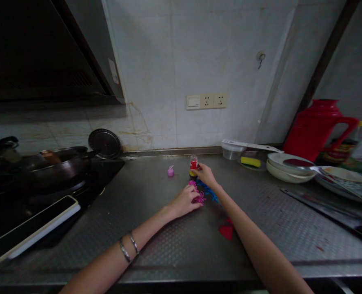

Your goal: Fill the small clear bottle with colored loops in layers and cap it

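My right hand (205, 174) is closed around a small clear jar (193, 166) with red and yellow on it, standing upright at the middle of the metal counter. Just in front, the fingers of my left hand (184, 201) curl over a bunch of pink strands (199, 197), which look like yarn or string. Blue strands (209, 191) lie beside them, partly behind my right wrist. Left of the jar sits a small purple piece (170, 171) with a thin tip on top. A red folded piece (226, 231) lies nearer, beside my right forearm.
On the left are a pan (54, 167) on the stove and a white-edged phone-like device (34, 228). To the right stand a plastic tub (232, 151), a yellow sponge (250, 162), stacked bowls (287, 173), a long knife (324, 210) and a red thermos jug (309, 130).
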A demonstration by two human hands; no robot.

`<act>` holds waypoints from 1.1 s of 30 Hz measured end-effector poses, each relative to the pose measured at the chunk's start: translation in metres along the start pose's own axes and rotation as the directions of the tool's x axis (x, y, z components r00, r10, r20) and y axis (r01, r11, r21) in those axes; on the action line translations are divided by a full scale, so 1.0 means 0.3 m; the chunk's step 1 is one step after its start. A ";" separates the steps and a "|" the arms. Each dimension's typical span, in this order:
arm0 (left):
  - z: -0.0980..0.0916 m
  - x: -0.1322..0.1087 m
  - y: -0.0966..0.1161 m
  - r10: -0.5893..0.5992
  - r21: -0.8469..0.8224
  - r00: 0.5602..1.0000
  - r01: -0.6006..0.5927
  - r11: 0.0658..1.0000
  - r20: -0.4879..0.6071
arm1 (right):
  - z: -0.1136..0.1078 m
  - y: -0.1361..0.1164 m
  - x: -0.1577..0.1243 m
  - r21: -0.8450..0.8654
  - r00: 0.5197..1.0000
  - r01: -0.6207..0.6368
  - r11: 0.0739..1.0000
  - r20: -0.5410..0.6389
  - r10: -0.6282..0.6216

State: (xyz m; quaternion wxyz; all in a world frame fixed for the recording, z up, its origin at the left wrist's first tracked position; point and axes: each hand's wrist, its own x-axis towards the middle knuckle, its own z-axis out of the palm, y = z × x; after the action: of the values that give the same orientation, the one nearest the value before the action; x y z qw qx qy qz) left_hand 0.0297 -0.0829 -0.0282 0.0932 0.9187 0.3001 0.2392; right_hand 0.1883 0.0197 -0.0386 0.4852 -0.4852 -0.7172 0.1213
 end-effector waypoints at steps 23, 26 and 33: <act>-0.052 0.083 -0.045 0.138 0.053 0.967 -0.153 0.987 0.215 | -0.004 -0.016 -0.009 0.077 1.000 0.003 0.997 -0.015 -0.002; -0.067 0.065 -0.035 0.133 0.071 0.966 -0.152 0.986 0.223 | -0.002 -0.013 -0.010 0.087 1.000 0.000 0.996 -0.010 0.001; -0.068 0.037 -0.036 0.061 0.204 0.992 -0.082 0.976 0.109 | 0.006 -0.006 -0.008 0.088 1.000 -0.011 0.996 -0.009 0.012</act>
State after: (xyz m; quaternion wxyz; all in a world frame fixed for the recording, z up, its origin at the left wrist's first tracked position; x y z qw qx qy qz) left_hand 0.0220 -0.0671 -0.0095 0.0034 0.9447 0.2851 0.1623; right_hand 0.1862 0.0174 -0.0397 0.5087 -0.4681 -0.7061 0.1531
